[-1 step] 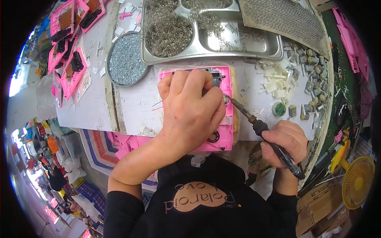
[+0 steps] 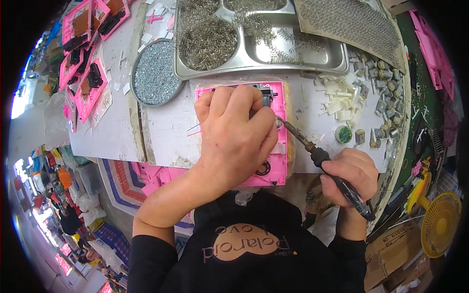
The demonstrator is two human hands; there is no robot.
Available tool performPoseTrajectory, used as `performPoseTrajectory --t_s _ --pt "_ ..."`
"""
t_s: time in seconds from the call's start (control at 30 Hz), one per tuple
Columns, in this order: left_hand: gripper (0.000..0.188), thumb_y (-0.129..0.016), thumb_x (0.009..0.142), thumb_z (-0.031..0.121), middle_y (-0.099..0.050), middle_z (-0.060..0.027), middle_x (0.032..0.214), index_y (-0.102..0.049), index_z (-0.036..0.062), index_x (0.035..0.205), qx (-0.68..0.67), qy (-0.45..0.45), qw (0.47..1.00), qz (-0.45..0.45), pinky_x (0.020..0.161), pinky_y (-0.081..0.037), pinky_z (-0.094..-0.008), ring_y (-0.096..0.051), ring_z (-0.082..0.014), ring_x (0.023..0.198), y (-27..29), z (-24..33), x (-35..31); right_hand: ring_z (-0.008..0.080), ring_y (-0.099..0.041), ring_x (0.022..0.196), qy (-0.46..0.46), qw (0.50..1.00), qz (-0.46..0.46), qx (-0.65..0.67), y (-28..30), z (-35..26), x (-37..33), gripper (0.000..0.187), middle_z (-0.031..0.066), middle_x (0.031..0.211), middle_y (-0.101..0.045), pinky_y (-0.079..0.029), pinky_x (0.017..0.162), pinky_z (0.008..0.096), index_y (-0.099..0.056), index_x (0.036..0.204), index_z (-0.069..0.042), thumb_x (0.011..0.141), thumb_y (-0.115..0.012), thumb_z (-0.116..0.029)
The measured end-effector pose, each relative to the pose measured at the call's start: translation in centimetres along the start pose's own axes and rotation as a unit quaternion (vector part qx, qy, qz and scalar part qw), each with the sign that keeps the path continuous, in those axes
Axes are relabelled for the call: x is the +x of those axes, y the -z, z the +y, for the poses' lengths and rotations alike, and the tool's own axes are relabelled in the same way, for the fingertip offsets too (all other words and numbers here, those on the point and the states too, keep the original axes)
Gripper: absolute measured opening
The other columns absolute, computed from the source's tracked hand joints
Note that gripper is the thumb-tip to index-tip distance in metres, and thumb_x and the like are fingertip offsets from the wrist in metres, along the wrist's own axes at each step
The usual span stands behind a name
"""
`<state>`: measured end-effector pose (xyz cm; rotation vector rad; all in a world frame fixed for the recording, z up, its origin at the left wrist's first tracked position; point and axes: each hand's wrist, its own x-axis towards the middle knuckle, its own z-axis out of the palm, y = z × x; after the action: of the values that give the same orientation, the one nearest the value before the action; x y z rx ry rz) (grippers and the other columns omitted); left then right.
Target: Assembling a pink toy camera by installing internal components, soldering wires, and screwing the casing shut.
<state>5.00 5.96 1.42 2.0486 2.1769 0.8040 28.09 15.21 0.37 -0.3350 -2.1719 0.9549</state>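
Observation:
In my right hand (image 2: 352,177) is a soldering iron (image 2: 320,157) with a black handle, gripped like a pen. Its tip points left and meets a small metal part at the right side of a pink plastic casing (image 2: 279,166). My left hand (image 2: 234,129) lies across the casing with fingers bent and pressed together. Whatever they pinch is hidden beneath them, beside the iron's tip. A dark mechanism (image 2: 266,93) shows at the casing's top, and thin wires (image 2: 194,133) stick out left of my hand. Under the casing lies a pale pad (image 2: 290,122).
A steel compartment tray (image 2: 264,68) full of springs stands at the back, beside a round dish of small metal pieces (image 2: 154,73). White plastic parts (image 2: 342,97) and small motors (image 2: 388,93) lie to the right. Pink frames (image 2: 90,90) are at left; a yellow fan (image 2: 439,223) stands lower right.

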Motion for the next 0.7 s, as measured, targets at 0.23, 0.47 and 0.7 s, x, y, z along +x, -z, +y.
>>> performPoseTrajectory --t_s 0.23,0.47,0.7 --pt "0.014 -0.077 0.073 0.012 -0.053 -0.0051 0.095 -0.066 0.0112 0.081 0.010 -0.008 1.000 -0.010 0.088 -0.034 -0.0431 -0.051 -0.0266 0.090 0.02 0.08 -0.05 0.0209 -0.052 0.049 -0.001 1.000 -0.011 -0.005 -0.12 -0.11 0.12 0.030 0.0044 0.060 -0.056 -0.040 0.049 0.0312 -0.071 0.101 -0.004 0.072 -0.078 -0.002" --pt "0.014 -0.077 0.073 0.012 -0.052 -0.0047 0.094 -0.066 0.0114 0.081 0.011 -0.017 1.000 -0.014 0.089 -0.034 -0.0431 -0.051 -0.0263 0.090 0.08 0.12 0.05 0.0210 -0.053 0.048 0.000 1.000 0.006 -0.012 0.45 -0.19 -0.10 0.027 0.0048 0.060 -0.057 -0.041 0.048 0.0311 -0.071 0.101 -0.002 0.074 -0.077 -0.003" --pt "0.014 -0.077 0.073 0.012 -0.052 -0.0044 0.094 -0.065 0.0114 0.080 0.015 -0.023 1.000 -0.012 0.088 -0.034 -0.0427 -0.051 -0.0259 0.089 0.06 0.14 0.13 0.0209 -0.053 0.048 -0.003 1.000 0.017 -0.018 0.81 -0.25 -0.43 0.024 0.0054 0.060 -0.058 -0.041 0.048 0.0311 -0.071 0.100 -0.001 0.077 -0.077 -0.006"
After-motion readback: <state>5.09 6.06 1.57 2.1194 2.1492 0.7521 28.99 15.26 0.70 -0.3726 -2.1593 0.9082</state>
